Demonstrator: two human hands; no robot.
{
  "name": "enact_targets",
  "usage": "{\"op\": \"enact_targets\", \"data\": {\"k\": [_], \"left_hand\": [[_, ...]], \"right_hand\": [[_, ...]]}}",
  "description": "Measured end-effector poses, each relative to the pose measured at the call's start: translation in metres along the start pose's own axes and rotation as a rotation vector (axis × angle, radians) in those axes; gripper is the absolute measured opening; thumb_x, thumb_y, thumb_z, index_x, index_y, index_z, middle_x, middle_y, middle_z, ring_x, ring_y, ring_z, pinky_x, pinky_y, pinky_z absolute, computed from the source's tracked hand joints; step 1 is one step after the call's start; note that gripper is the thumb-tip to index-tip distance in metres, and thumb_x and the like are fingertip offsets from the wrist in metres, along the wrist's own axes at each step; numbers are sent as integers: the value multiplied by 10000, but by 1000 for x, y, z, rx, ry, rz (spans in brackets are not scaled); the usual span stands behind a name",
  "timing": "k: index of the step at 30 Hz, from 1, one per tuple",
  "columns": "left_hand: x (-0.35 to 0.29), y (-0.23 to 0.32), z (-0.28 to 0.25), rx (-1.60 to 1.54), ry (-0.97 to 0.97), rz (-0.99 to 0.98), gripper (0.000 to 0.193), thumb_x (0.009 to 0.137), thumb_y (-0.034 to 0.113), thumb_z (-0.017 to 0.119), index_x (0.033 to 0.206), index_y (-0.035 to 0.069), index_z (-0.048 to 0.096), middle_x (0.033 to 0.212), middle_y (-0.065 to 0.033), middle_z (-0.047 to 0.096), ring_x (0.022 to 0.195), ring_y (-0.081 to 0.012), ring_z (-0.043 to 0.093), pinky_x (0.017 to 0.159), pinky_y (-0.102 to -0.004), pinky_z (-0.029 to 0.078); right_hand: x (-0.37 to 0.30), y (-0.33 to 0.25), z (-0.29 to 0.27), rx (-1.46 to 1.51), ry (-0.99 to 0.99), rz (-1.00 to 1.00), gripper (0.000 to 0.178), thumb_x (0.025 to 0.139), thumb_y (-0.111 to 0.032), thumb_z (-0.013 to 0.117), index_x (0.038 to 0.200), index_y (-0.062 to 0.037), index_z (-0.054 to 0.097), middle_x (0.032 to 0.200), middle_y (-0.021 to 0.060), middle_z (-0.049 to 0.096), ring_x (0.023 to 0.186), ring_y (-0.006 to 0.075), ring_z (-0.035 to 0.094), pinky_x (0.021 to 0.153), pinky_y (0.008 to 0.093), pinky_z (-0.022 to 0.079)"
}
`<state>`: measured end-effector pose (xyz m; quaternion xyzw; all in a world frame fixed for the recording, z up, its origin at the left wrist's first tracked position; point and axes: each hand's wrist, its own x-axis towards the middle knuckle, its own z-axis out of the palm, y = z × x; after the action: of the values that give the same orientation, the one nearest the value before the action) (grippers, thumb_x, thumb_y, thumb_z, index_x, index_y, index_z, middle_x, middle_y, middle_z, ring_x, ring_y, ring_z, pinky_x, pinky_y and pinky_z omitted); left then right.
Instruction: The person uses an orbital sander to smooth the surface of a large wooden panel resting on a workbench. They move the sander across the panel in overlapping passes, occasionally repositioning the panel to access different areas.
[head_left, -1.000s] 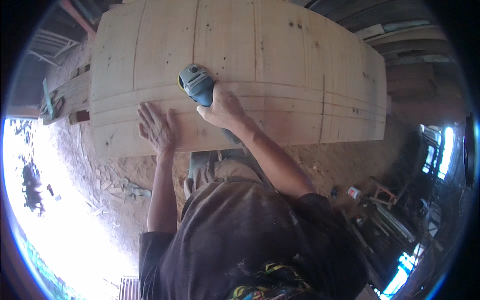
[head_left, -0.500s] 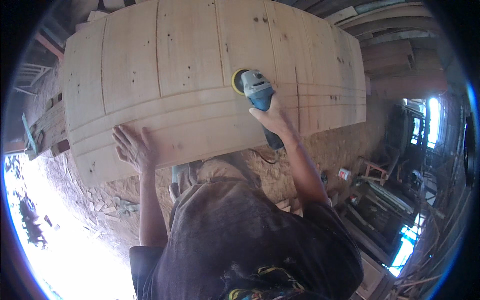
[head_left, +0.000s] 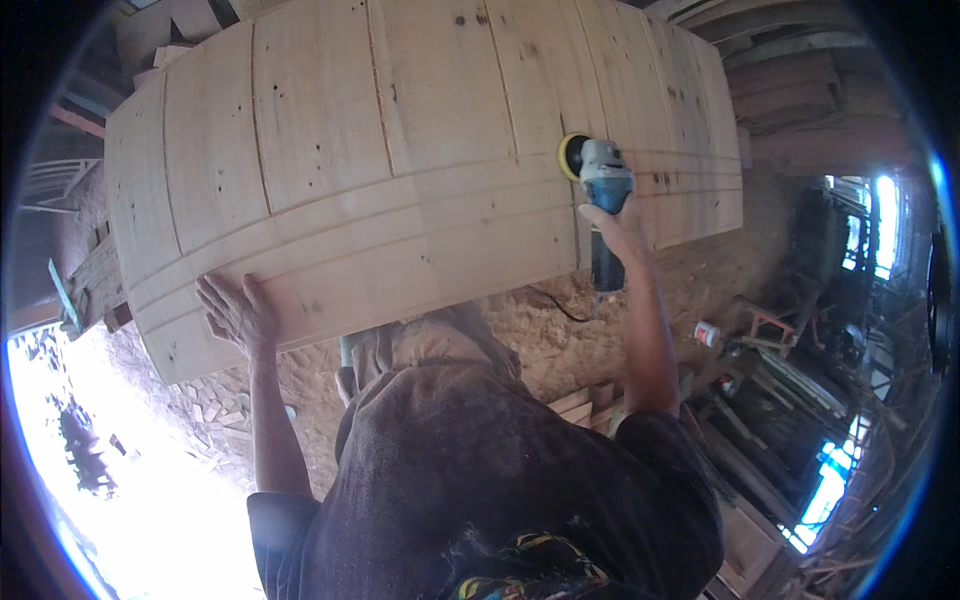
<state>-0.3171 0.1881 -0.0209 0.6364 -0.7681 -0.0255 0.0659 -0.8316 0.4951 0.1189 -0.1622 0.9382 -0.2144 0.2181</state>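
1. The panel point(head_left: 400, 170), a wide slab of pale boards joined edge to edge, fills the upper half of the frame from the upper left to the upper right. Dark seams run top to bottom across it, and two shallow grooves follow its near edge.

2. The sander point(head_left: 598, 190), blue and grey with a yellow disc at its head, sits right of centre in the upper half. Its disc lies against the panel face; its dark rear end projects past the panel's lower edge.

3. The right hand point(head_left: 612, 228) is clenched round the sander's body just below the head. The arm runs down from it to the shoulder at lower centre.

4. The left hand point(head_left: 238, 312) lies flat, fingers spread, on the panel's near edge at left of centre. It grasps nothing; the palm presses on the wood across the lower groove.

5. A dark cord point(head_left: 556, 308) lies on the ground below the panel, near the sander's rear end.

6. The ground point(head_left: 520, 340) below the panel is covered in sawdust, with wood offcuts point(head_left: 215, 410) scattered at lower left.

7. A small white can point(head_left: 706, 333) stands on the ground right of the right arm, well apart from the panel.

8. Stacked timber point(head_left: 820, 110) occupies the upper right.
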Motion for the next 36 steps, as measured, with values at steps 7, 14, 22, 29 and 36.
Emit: {"op": "enact_targets", "data": {"k": [7,14,22,29,36], "left_hand": [[3,-9,9,-25,-24,-15,847,1051,601,379,1637,24,177,1706,-224,156,1587,-370,124,1232,-570,131],[3,59,17,-162,-29,135,780,1056,494,487,1648,84,190,1720,-147,185,1592,-317,148,1210,-553,178],[-25,124,3,-104,-43,212,797,1043,510,486,1628,35,227,1708,-163,216,1580,-321,189,1224,-527,168],[-25,126,-1,-27,-5,236,799,1053,544,425,1636,41,210,1708,-159,216,1578,-321,195,1228,-523,172],[-23,121,2,2,-44,224,797,1060,578,355,1643,59,195,1712,-157,199,1579,-332,186,1237,-528,161]], "right_hand": [[15,42,-40,233,36,240,458,822,-450,801,1036,-64,680,850,34,660,713,164,637,712,347,522],[-75,-75,76,84,-309,-324,665,745,-292,817,1274,7,549,942,242,715,907,392,721,813,498,563],[-85,-125,107,-106,-344,-233,742,788,-336,781,1368,19,484,1151,327,676,1094,511,649,927,551,529],[-34,-48,28,-112,-117,-176,684,776,-303,787,1326,21,542,1154,311,679,1102,473,664,942,517,530],[12,22,-41,17,-50,-113,593,746,-287,810,1223,7,613,1084,240,699,1022,396,697,884,482,535]]}}
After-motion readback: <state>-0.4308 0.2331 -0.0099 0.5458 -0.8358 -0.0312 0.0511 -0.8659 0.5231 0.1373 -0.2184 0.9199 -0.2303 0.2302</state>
